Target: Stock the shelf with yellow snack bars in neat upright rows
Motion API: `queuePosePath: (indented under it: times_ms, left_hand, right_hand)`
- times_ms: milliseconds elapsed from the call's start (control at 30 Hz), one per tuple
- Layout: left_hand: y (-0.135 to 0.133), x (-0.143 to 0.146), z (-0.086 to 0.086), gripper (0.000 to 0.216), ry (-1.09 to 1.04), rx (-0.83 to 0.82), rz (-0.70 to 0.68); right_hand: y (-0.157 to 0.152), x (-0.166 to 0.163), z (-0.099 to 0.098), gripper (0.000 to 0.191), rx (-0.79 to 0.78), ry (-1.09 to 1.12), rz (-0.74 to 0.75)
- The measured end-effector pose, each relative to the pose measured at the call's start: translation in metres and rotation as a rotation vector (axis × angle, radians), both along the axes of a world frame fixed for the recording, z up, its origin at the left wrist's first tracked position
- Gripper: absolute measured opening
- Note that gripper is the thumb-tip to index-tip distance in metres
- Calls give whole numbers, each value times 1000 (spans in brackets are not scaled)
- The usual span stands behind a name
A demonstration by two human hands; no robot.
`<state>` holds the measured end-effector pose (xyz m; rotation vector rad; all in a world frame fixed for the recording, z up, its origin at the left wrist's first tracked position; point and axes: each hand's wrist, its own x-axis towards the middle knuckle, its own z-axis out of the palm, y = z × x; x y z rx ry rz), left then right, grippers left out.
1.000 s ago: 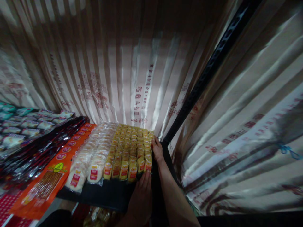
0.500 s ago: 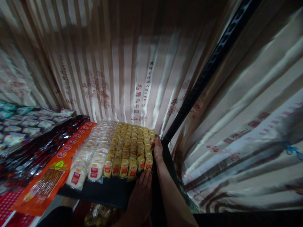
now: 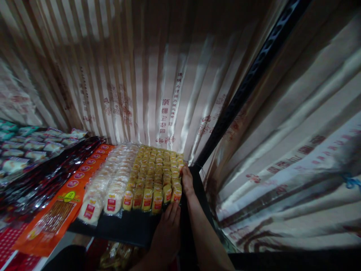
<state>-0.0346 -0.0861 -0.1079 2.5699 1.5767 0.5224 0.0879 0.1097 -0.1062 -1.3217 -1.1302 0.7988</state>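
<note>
Rows of small yellow snack packets (image 3: 153, 177) lie in a tight block on a dark shelf (image 3: 126, 229). My left hand (image 3: 167, 233) rests on the shelf's front edge, fingers stretched flat, their tips touching the front row of yellow packets. My right hand (image 3: 186, 181) lies along the right side of the block, fingers stretched forward against the packets, near the shelf's back corner. Neither hand holds anything that I can see.
White round packets (image 3: 109, 188) lie left of the yellow ones, then orange packs (image 3: 62, 207), black packs (image 3: 36, 180) and pale packets (image 3: 22, 150). A striped printed curtain (image 3: 158, 94) hangs behind and to the right. A dark perforated post (image 3: 242, 90) rises from the shelf corner.
Both hands stay where they were against the yellow packets. Only the view has drifted slightly.
</note>
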Motion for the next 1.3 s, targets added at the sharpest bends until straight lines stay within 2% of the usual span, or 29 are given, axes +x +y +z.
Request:
queuePosePath:
  times_ms: [100,300,533,733,900,1067,1167,1233,1300]
  left_hand:
    - [0,0,1,64,2,1,10]
    - [1,0,3,62,24,-34,1]
    - [1,-1,10,59,-4,-124,5]
    - [1,-1,10,52,-62,-102,-6]
    - [0,-2,9,46,-197,-55,-23]
    - [-8,-9,27,36,-363,-6,-45]
    - [-26,-23,33,32,-391,-16,-93]
    - [-51,-38,25,31,-416,-16,-147]
    - [-82,-60,6,33,-450,-11,-231]
  right_hand:
    - [-5,-1,2,61,-56,15,-29]
    - [-16,-6,6,62,-35,-78,-127]
    - [-26,-6,9,64,-57,-89,-135]
    - [-55,-5,17,51,-18,-40,-249]
    - [-112,-12,20,46,-28,48,-329]
    - [-198,-39,33,40,-26,132,-257]
    - [-247,-56,41,34,-29,105,-220]
    - [-274,-65,41,31,-39,31,-189]
    - [-295,-74,33,29,-84,-80,-135]
